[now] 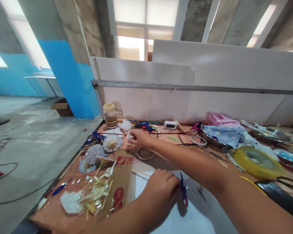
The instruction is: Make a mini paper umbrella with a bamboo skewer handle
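My left hand [161, 185] is closed low over a white sheet [197, 217], gripping a thin dark blue piece [184, 190] with a pinkish lower edge. That piece is seen edge-on, so its kind is unclear. Reaching across to the back, my right hand [140, 138] pinches a small white wad [130, 136] that looks like tissue. Below this hand a round ring [145, 154] lies on the cardboard. Left of it are small pleated paper fans [112, 143], and behind it a blue glue gun [144, 126] and crumpled white tissue [125, 125].
A lidded jar [110, 117] stands at the back left corner. Plastic scraps [100, 191] and a blue pen-like tool [61, 188] lie at left. On the right are a yellow tape roll [257, 162], scissors [213, 152] and metal trays [271, 133]. A white timer [170, 125] sits at the back.
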Tool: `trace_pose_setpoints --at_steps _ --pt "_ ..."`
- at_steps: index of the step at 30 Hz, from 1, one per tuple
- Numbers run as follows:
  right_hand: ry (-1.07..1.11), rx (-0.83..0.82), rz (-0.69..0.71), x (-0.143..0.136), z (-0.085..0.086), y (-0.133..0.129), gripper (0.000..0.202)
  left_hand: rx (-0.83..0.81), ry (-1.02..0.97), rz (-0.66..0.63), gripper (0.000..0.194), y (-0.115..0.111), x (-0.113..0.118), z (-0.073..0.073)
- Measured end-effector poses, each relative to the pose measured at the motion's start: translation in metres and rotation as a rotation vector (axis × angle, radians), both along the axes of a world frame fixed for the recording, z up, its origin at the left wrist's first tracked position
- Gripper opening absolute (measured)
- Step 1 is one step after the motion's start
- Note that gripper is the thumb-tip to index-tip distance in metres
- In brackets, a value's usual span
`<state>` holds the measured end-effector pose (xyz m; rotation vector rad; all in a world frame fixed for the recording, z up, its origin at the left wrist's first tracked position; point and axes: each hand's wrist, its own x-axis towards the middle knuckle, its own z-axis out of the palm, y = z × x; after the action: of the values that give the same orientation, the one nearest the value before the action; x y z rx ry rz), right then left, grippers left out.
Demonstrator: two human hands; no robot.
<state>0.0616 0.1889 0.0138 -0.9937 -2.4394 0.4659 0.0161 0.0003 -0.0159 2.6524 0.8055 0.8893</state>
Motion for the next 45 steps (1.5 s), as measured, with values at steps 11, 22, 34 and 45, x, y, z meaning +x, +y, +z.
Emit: trace_pose_setpoints --at_steps 11,22,34,45 --pt "0.08 -0.13 -0.227 -0.017 -0.017 0.029 0.02 0.005 -0.174 0.114 0.007 0.002 -0.003 0.006" --pt "0.239 -0.348 -0.24 -0.003 -0.004 0.025 0.021 -0.016 -0.177 0.12 0.01 0.003 -0.006 0.009" --pt "0.719 -0.747 -0.035 0.149 0.012 -0.151 0.048 -0.06 -0.273 0.132 0.022 0.007 -0.005 0.016" --pt "0.974 -0.823 -0.14 0.151 -0.008 -0.174 0.039 -0.076 -0.234 0.15 0.014 0.006 -0.006 0.021"
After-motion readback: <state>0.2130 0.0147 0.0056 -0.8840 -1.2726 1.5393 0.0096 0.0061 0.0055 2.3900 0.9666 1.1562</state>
